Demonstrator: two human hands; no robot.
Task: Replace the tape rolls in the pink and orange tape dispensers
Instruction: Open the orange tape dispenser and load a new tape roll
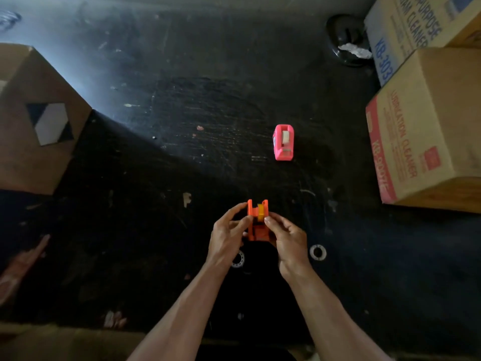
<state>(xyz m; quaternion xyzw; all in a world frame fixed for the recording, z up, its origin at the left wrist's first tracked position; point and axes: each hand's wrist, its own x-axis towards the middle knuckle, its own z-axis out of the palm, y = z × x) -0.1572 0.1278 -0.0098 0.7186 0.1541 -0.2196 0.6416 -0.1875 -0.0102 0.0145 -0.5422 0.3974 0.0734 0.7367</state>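
I hold the orange tape dispenser (pixel 256 222) above the dark table, near its front middle. My left hand (pixel 227 237) grips its left side. My right hand (pixel 282 237) pinches at the yellowish tape roll (pixel 260 211) seated between the dispenser's walls. The pink tape dispenser (pixel 283 142) lies on the table farther back and to the right, with a pale tape roll in it. A clear tape roll (pixel 318 252) lies flat to the right of my right wrist. Another roll (pixel 238 259) lies below my left hand, partly hidden by it.
The black table (pixel 169 165) is scuffed and flecked with scraps. A brown cardboard box (pixel 36 118) stands at the left. Two printed cleaner cartons (pixel 426 126) stand at the right, with a black round object (pixel 347 40) behind them. Cardboard lies along the front edge.
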